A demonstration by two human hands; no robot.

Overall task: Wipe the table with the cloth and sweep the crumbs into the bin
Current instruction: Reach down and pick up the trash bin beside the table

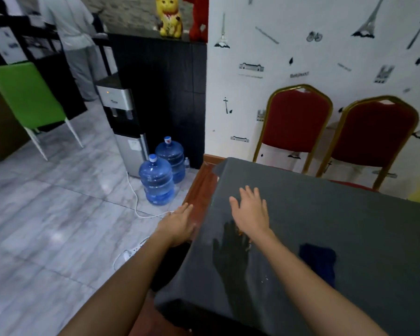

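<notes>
In the head view, your right hand (pixel 250 210) was out over the grey-covered table (pixel 337 226). Its fingers were straight and spread, gripping nothing, and its dark shadow fell on the cover just toward 6 o'clock of it. Your left hand (pixel 177 224) was off the table's left edge, at 9 o'clock from the right hand. Its fingers were loose and extended and it also held nothing. The blue cloth (pixel 318 260) lay crumpled on the tabletop at about 4 o'clock from your right hand, well apart from both hands and touched by neither. A few orange crumbs (pixel 243 235) sat just under your right wrist, with pale specks further toward 6 o'clock. A dark bulky shape (pixel 170 265) sat below the table edge under your left forearm, and you could not tell from this view whether it was the bin. On the marble floor at 10 o'clock from your left hand stood two blue water bottles (pixel 157 181) beside a water dispenser (pixel 121 122), with a white cable (pixel 135 204) trailing past them. Two red chairs (pixel 297 122) stood against the wall at 12 o'clock beyond the table, and a green chair (pixel 27 93) stood far off at 10 o'clock.
</notes>
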